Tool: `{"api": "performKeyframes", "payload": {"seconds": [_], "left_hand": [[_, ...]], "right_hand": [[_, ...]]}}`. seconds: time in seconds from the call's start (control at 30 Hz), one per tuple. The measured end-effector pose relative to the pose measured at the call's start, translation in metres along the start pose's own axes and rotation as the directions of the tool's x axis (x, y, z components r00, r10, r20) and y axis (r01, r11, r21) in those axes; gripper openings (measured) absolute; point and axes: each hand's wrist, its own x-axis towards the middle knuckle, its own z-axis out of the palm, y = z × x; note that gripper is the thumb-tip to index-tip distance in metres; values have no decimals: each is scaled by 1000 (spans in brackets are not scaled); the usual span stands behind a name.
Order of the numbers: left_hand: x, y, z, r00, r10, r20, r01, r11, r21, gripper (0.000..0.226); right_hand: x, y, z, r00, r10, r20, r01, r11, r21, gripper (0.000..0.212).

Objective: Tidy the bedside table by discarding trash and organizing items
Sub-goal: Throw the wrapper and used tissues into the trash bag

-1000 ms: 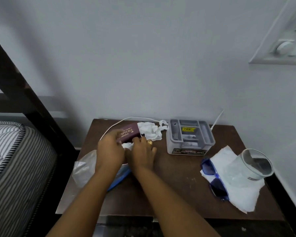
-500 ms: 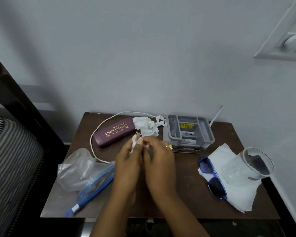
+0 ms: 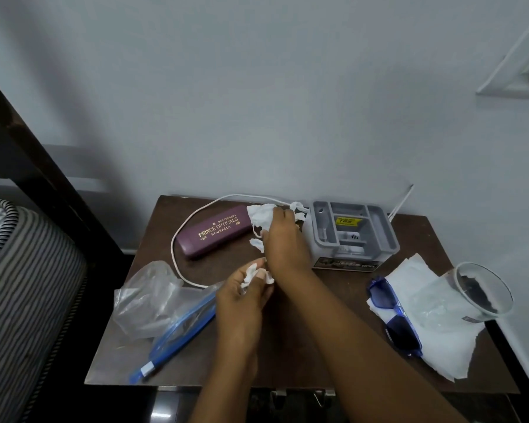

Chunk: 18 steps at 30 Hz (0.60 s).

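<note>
Head view: left hand (image 3: 242,300) pinches a small white tissue wad (image 3: 252,270), right hand (image 3: 283,242) grips a crumpled clump (image 3: 261,216).

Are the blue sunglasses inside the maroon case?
No, the blue sunglasses lie on the white paper's edge, apart from the closed maroon case.

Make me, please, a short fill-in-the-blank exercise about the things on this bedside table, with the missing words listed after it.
1. The gold print on the spectacle case reads PRINCE ____.
2. The sunglasses have a ____ frame.
3. The glass lies on its ____ on the napkin.
4. The right hand grips a crumpled ____ tissue.

Missing words: OPTICALS; blue; side; white.
</note>
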Motion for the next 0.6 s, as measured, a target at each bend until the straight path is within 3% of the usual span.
{"api": "performKeyframes", "payload": {"seconds": [0.17,0.47,0.6], "left_hand": [[1,3,2,999,-20,-26,20,1000,-24,22],[0,14,7,991,-133,-7,131,983,-130,33],[-2,9,5,985,-100,142,107,993,-46,32]], "right_hand": [[7,5,2,1000,-3,27,4,999,-34,13],[-71,10,-46,931,-171,-324,233,959,164,22],[-100,13,-44,980,-155,-126,184,947,264,19]]}}
